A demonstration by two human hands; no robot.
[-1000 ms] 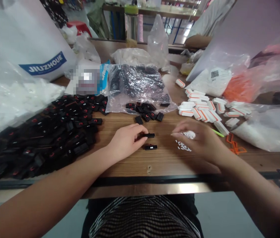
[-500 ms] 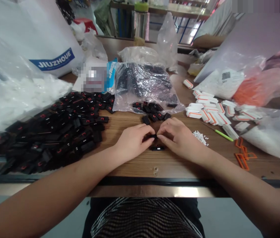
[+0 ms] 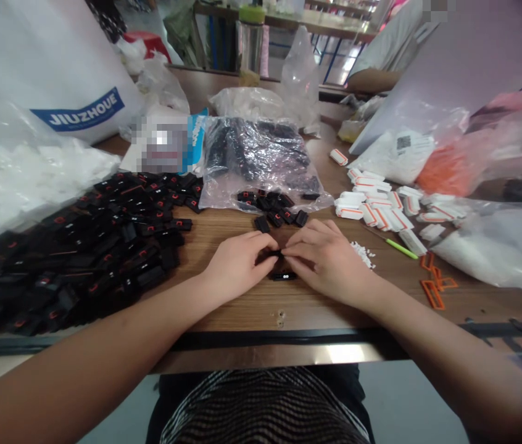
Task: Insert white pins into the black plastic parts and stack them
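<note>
My left hand pinches a small black plastic part between thumb and fingers, at the middle of the table. From the other side, the fingertips of my right hand close on the same part, which they mostly cover. Just below the fingertips, a second black part with two white dots lies on the wood. Beyond my hands sits a small group of black housings, some with red marks. A little heap of tiny white pieces lies beside my right hand.
A big pile of black housings covers the left side. A clear bag of black parts lies ahead. On the right are white parts with orange strips, a green pen-like tool and orange frames. A co-worker's arm shows behind.
The whole view has shifted slightly, so the scene sits a little further left. Both hands keep their hold on the small black part, with only slight finger movement.
</note>
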